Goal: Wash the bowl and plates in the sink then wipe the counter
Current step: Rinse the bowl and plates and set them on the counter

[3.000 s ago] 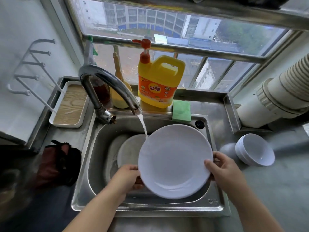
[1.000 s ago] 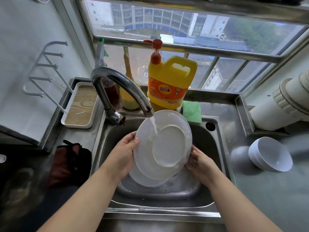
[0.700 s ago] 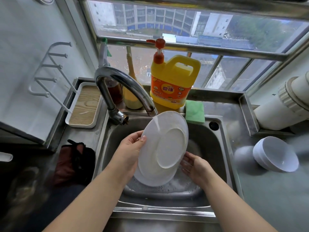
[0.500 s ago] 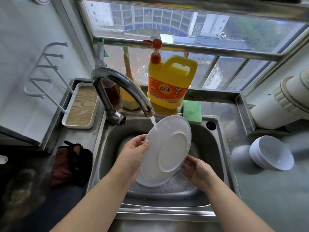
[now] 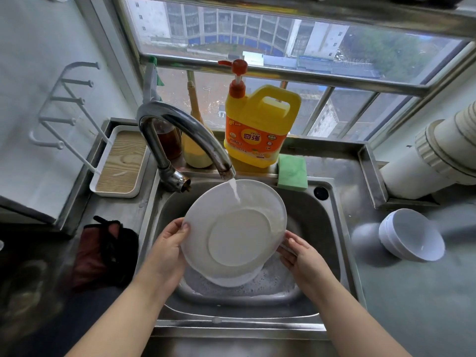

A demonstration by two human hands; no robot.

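So we're standing at the sink (image 5: 332,228), going left to right: a dark red cloth (image 5: 103,256) is lying on the desk (image 5: 412,292) left of the sink. Our left hand (image 5: 167,249) is gripping the white plate's (image 5: 233,225) left rim, and our right hand (image 5: 300,256) is cupping its lower right edge. We're holding it tilted over the sink, under the faucet (image 5: 185,140) stream. Another plate (image 5: 231,278) is sitting below it. White bowls (image 5: 412,238) are resting right of the sink.
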